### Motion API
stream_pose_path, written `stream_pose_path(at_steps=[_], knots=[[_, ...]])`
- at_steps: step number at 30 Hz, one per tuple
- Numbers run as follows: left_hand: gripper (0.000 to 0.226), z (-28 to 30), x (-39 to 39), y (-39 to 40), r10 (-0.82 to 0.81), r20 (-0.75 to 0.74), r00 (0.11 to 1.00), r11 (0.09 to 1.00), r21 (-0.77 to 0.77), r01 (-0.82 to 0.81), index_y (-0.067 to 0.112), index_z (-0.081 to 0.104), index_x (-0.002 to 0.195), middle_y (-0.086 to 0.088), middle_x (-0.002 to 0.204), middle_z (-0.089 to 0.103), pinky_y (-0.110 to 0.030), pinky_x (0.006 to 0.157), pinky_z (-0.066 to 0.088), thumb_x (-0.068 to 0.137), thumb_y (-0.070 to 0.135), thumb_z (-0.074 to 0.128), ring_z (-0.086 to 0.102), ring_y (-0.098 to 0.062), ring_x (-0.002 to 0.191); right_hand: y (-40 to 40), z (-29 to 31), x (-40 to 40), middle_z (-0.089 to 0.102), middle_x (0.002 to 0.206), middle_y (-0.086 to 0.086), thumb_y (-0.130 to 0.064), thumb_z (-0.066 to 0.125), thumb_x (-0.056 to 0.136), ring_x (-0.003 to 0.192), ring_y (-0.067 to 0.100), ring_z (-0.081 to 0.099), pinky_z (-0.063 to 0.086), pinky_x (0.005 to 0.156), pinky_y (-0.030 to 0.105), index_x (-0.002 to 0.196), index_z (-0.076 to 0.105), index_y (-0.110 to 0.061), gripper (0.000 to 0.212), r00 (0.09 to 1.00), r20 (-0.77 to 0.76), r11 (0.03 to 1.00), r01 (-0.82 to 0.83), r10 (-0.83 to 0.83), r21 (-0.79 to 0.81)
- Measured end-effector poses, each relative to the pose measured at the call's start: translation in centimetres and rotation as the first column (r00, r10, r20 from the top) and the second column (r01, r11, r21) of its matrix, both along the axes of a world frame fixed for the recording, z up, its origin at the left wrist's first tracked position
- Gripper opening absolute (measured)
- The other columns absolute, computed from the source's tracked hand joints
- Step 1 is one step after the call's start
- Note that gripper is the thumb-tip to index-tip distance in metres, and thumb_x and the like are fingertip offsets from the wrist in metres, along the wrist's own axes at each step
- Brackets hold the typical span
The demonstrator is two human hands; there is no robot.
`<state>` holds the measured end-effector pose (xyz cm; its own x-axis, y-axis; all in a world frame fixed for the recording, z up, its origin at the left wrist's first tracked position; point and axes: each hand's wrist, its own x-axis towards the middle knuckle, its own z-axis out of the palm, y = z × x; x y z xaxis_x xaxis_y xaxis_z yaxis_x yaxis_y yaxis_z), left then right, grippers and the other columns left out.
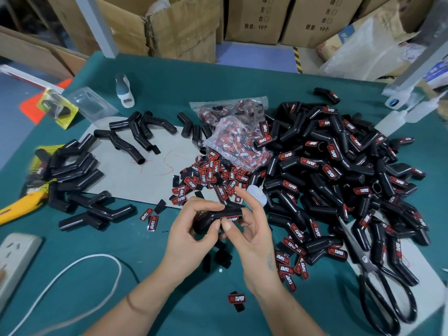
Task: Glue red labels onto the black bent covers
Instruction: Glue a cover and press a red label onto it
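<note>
While both hands grip a black bent cover (213, 218), its red label (230, 218) reads "TAPER".

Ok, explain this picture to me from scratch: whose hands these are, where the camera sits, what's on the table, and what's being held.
There is no machine here. A camera worn on a person's head looks down at their own two hands. The left hand grips a black bent cover, while the right hand presses a red label onto it with the thumb. On the green table lie plain covers at left, loose red labels in the middle with bags of more behind them, and a big pile of labelled covers at right. Scissors lie near the right edge, and a small white squeeze bottle, probably glue, sits just beyond the hands.
</note>
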<state>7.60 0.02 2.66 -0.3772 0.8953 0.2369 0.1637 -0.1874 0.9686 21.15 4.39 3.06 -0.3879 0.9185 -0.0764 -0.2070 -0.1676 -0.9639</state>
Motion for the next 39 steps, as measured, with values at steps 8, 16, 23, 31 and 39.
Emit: stream_pose_path(at_steps=[8, 16, 23, 31, 39], knots=[[0.027, 0.1, 0.2, 0.0, -0.004, 0.066, 0.998, 1.000, 0.008, 0.003, 0.030, 0.068, 0.110, 0.013, 0.102, 0.063, -0.016, 0.077, 0.055, 0.090, 0.012, 0.064, 0.068, -0.008, 0.086, 0.1, -0.4, 0.0, 0.072, 0.117, -0.002, -0.010, 0.066, 0.099, 0.092, 0.012, 0.065, 0.055, 0.084, 0.026, 0.148, 0.053, -0.035, 0.056, 1.000, -0.012, 1.000, -0.010, 0.010, 0.014], [0.028, -0.3, -0.3, 0.1, 0.009, 0.045, 0.999, 1.000, -0.011, -0.009, 0.034, 0.068, 0.111, 0.007, 0.104, 0.066, -0.023, 0.090, 0.052, 0.090, 0.016, 0.064, 0.067, -0.017, 0.099, 0.2, -0.7, -0.3, 0.072, 0.105, 0.009, -0.028, 0.063, 0.099, 0.094, 0.024, 0.065, 0.055, 0.085, 0.035, 0.150, 0.050, -0.032, 0.053, 0.999, -0.050, 1.000, -0.015, 0.014, -0.005], [0.023, -0.5, -0.6, 0.2, -0.001, 0.059, 0.998, 1.000, -0.022, 0.002, 0.031, 0.069, 0.110, 0.004, 0.103, 0.065, -0.023, 0.088, 0.051, 0.092, 0.017, 0.063, 0.066, -0.017, 0.096, 0.3, -0.4, -0.1, 0.073, 0.103, 0.012, -0.026, 0.060, 0.101, 0.095, 0.025, 0.066, 0.056, 0.085, 0.035, 0.151, 0.049, -0.037, 0.053, 0.999, -0.023, 0.999, -0.035, 0.036, 0.025], [0.015, -0.4, -1.0, 0.5, -0.016, 0.099, 0.995, 0.999, -0.031, 0.019, 0.022, 0.075, 0.104, 0.001, 0.116, 0.062, -0.026, 0.072, 0.056, 0.099, 0.022, 0.061, 0.064, -0.013, 0.104, 0.7, -0.5, 0.3, 0.072, 0.108, 0.006, -0.011, 0.059, 0.105, 0.095, 0.025, 0.074, 0.059, 0.084, 0.029, 0.152, 0.044, -0.044, 0.059, 0.995, 0.099, 0.987, -0.027, 0.011, 0.158], [0.013, -0.7, -1.3, 0.7, -0.004, -0.081, 0.997, 0.999, -0.049, 0.000, 0.028, 0.077, 0.103, 0.008, 0.115, 0.062, -0.032, 0.085, 0.053, 0.095, 0.025, 0.067, 0.065, -0.017, 0.108, 0.4, -0.4, 0.3, 0.074, 0.107, 0.005, -0.006, 0.056, 0.106, 0.094, 0.025, 0.074, 0.058, 0.086, 0.027, 0.154, 0.042, -0.036, 0.058, 0.992, 0.118, 0.981, -0.069, 0.048, 0.182]])
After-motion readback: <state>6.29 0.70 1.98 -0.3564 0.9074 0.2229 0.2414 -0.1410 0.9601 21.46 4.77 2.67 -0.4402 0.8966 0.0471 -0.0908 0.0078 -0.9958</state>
